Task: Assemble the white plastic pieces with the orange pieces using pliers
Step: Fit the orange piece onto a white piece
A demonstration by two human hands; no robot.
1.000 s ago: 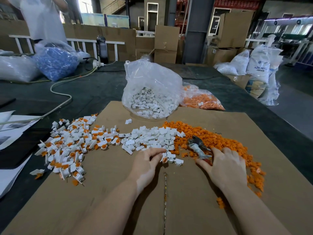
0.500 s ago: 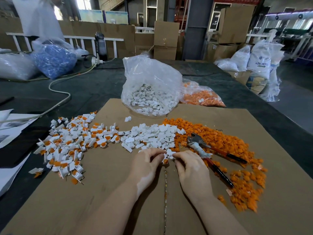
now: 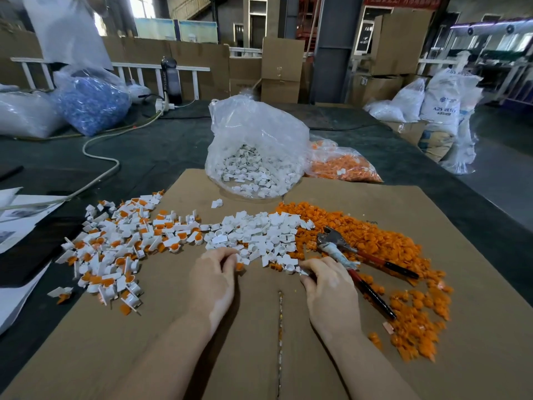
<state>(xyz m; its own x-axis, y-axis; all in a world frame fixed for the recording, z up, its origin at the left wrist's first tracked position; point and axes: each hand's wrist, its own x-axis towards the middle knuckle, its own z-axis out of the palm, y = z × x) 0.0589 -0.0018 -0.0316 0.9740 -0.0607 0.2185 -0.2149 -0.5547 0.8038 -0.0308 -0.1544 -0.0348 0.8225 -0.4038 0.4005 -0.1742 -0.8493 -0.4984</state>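
Note:
A heap of loose white pieces (image 3: 259, 235) lies mid-cardboard, with loose orange pieces (image 3: 380, 241) spread to its right. Joined white-and-orange pieces (image 3: 121, 246) are piled at the left. The pliers (image 3: 337, 245), with red and black handles, lie open on the orange heap, and no hand touches them. My left hand (image 3: 216, 275) is at the near edge of the white heap, its curled fingers pinching a small orange piece (image 3: 239, 266). My right hand (image 3: 328, 287) sits beside the pliers' handles and pinches a white piece (image 3: 302, 272) at its fingertips.
A clear bag of white pieces (image 3: 253, 157) and a bag of orange pieces (image 3: 343, 166) stand behind the cardboard sheet (image 3: 432, 342). Papers (image 3: 17, 223) and a cable (image 3: 101, 157) lie to the left on the dark table. Bags and boxes line the back.
My right hand left the pliers and the orange heap and came left to the white heap beside my left hand. The pliers now lie uncovered. The hands have since drawn slightly apart.

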